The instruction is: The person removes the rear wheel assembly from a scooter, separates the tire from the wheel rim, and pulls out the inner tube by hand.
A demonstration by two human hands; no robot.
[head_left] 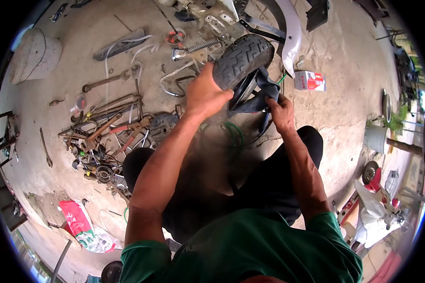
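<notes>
A black treaded tire [243,56] stands tilted in front of me, close to a vehicle's metal frame [212,21]. My left hand [205,92] is wrapped round the tire's left side, thumb toward its inner edge. From the tire's open side hangs a dark, limp inner tube [255,101]. The fingers of my right hand [282,112] are closed on the tube's right part. Part of the tube is hidden inside the tire. A pale curved fender [292,35] rises just behind, and a coil spring [203,45] lies to the left.
Left of my knees lies a heap of hand tools [113,132], with a large wrench [106,81] beyond it. A white bucket [35,55] stands at the far left. A red and white box [310,80] sits right of the tire. Green hose [235,132] lies between my legs.
</notes>
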